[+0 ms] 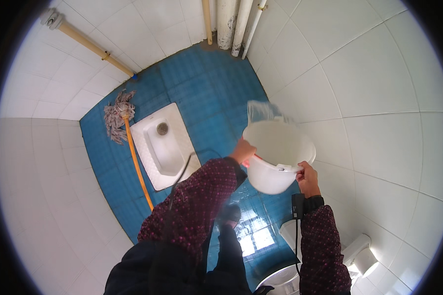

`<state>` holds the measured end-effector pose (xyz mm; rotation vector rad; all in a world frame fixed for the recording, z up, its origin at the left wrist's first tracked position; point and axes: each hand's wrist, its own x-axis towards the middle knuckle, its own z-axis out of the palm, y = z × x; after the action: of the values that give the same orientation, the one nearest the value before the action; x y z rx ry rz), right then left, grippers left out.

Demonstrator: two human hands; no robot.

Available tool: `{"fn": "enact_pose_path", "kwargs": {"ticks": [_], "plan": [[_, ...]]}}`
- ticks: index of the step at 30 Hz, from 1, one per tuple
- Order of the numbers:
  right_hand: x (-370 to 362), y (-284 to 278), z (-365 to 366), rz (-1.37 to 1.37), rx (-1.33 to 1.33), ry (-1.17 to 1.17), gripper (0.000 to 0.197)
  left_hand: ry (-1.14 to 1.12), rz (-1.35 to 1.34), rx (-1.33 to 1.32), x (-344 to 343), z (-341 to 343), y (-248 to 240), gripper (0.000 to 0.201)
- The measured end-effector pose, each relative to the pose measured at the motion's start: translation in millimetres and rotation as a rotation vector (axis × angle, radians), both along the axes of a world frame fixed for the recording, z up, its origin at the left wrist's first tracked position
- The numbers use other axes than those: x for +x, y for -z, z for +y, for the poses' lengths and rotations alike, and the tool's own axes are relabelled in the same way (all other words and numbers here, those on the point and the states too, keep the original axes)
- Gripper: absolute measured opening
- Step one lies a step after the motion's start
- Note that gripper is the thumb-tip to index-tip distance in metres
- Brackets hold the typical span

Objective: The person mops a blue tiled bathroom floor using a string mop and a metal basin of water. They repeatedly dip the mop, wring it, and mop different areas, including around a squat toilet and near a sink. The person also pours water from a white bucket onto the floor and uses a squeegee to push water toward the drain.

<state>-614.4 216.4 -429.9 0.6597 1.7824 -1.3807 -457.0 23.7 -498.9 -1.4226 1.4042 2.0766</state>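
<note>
A white plastic bucket [268, 178] hangs tilted away from me over the blue floor, its mouth facing up and forward. Clear water [267, 112] spills in a sheet past its far rim, blurred by motion. My left hand [243, 151] grips the rim on the left side, near a small red part. On the near right, my right hand [308, 180] is closed around the rim. A small black device with a cable [297, 205] is strapped at my right wrist. The bottom of the bucket's inside cannot be made out.
A white squat toilet [170, 150] is set in the blue tiled floor [206, 93] to the left. Beside it lies a mop [117, 118] with an orange handle. Pipes [234, 27] stand in the far corner. Another basin-like vessel [283, 280] sits near my feet, by wet, shiny tiles.
</note>
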Motion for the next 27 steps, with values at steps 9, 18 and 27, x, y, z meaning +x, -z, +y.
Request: {"fn": "enact_pose_path", "kwargs": {"ticks": [9,18,27], "plan": [[40,30,-9,0.019,-0.423,0.034,0.043,0.044,0.279,-0.926,-10,-38,-97,0.057],[130,-14,134,0.067,-0.474,0.158,0.056,0.161,0.409,-0.98,40,110,-152,0.062],[253,-7,371,0.004,-0.075,0.423,0.035,0.408,0.259,-0.552,101,308,-68,0.059]]}}
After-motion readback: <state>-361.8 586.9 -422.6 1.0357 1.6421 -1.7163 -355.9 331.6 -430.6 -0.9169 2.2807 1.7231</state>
